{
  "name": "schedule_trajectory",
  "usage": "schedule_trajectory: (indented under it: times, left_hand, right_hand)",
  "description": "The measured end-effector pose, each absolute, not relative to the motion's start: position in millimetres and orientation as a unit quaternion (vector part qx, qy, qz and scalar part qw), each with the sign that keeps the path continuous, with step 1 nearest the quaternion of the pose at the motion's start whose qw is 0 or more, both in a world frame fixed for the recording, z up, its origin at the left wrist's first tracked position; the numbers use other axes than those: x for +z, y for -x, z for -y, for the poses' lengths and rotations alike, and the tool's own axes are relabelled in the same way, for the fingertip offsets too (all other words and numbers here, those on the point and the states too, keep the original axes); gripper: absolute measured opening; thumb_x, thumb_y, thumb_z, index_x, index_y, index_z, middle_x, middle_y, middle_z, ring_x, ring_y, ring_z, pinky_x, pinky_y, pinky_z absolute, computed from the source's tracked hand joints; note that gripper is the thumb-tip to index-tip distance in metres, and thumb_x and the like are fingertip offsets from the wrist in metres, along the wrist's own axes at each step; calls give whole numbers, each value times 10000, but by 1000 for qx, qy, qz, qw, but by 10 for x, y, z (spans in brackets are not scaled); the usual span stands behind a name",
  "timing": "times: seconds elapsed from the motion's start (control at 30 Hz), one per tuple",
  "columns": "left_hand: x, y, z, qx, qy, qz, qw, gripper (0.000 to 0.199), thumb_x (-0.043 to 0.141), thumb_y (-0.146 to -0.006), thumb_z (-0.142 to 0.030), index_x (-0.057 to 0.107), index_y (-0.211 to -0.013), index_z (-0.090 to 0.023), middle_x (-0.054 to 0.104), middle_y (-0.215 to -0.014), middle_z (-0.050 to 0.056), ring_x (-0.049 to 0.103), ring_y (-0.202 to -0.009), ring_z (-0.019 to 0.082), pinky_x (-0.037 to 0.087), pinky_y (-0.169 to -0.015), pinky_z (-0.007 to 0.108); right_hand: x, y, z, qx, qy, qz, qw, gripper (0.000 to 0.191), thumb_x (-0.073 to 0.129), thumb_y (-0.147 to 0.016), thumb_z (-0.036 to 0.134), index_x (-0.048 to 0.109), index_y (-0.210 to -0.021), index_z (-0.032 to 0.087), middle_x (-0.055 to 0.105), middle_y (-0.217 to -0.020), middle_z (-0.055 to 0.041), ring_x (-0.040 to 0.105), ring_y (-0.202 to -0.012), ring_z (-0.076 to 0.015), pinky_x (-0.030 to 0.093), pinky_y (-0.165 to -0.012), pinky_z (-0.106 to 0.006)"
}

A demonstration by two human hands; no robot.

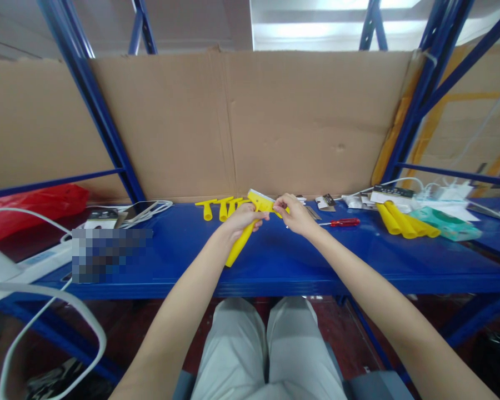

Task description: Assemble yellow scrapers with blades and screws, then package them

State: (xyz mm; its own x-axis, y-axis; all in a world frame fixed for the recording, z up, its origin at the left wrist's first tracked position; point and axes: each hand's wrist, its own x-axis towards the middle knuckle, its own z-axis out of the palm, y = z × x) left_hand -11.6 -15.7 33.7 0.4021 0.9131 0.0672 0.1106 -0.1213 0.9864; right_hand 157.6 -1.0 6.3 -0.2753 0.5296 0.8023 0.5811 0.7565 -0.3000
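My left hand (242, 218) is wrapped round a yellow scraper (239, 248), its handle slanting down toward the table's front edge and its wide head with a pale blade up top. At the right end of that head, my right hand (294, 214) has its fingers pressed together by a small yellow part; what exactly they pinch is too small to tell. Behind my left hand, several yellow T-shaped pieces (208, 211) stand in a row. A screwdriver with a red handle (345, 222) lies just right of my right hand.
On the blue table (183, 255), yellow tubes (400, 220) and a green plastic bag (445, 223) lie at the right. A red bag (37, 208), white cables (154, 208) and a power strip (33, 269) are at the left. Cardboard (300, 122) stands behind.
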Motion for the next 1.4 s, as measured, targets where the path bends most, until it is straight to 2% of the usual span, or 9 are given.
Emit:
schedule_trajectory:
  times: [0.27, 0.57, 0.7, 0.8, 0.93, 1.07, 1.4]
  left_hand:
    - [355, 149, 161, 374, -661, -389, 522, 159, 604, -730, -123, 548, -581, -120, 421, -374, -41, 364, -325, 47, 276, -372, 185]
    - [324, 102, 161, 384, -664, -420, 485, 178, 574, -740, -74, 547, -568, -111, 426, -362, -45, 364, -301, 44, 277, -354, 181]
    - [333, 91, 160, 379, -661, -434, 481, 199, 558, -739, -48, 540, -552, -113, 416, -350, -45, 359, -301, 42, 262, -351, 174]
    - [326, 88, 144, 376, -661, -440, 477, 212, 542, -746, -40, 537, -549, -116, 411, -343, -42, 357, -296, 45, 249, -348, 175]
    - [297, 83, 110, 371, -664, -445, 473, 212, 555, -748, -57, 540, -546, -122, 419, -351, -40, 360, -293, 45, 249, -351, 178]
    - [277, 78, 75, 363, -664, -452, 472, 197, 548, -752, -60, 562, -562, -112, 439, -360, -28, 377, -300, 51, 259, -355, 181]
    - [323, 88, 82, 357, -640, -439, 520, 201, 614, -712, -60, 528, -539, -116, 428, -363, -36, 363, -308, 44, 251, -349, 181]
  right_hand:
    - [94, -1575, 50, -11, 339, 800, 495, 112, 514, -793, 168, 498, -689, 204, 503, -709, -12, 465, -733, -162, 364, -695, -303]
    - [29, -1543, -42, 55, 394, 769, 500, 96, 551, -726, 164, 492, -662, 203, 518, -698, -3, 481, -702, -154, 387, -683, -305]
    - [-50, -1551, -150, 68, 427, 723, 539, 134, 635, -669, 212, 526, -746, 200, 577, -827, -27, 515, -791, -172, 409, -762, -349]
    - [-95, -1561, -209, 147, 404, 723, 542, 178, 634, -688, 254, 547, -832, 194, 607, -885, -40, 547, -823, -170, 424, -794, -358]
    - [-116, -1567, -237, 259, 355, 745, 502, 151, 598, -732, 313, 546, -790, 185, 613, -755, -13, 564, -714, -145, 450, -721, -325]
    - [-125, -1571, -243, 302, 356, 729, 500, 213, 644, -691, 360, 525, -726, 188, 595, -678, 10, 553, -650, -126, 455, -669, -293]
    - [-43, -1553, -132, 339, 364, 704, 506, 277, 673, -654, 406, 552, -778, 190, 599, -693, 10, 532, -615, -110, 434, -590, -256]
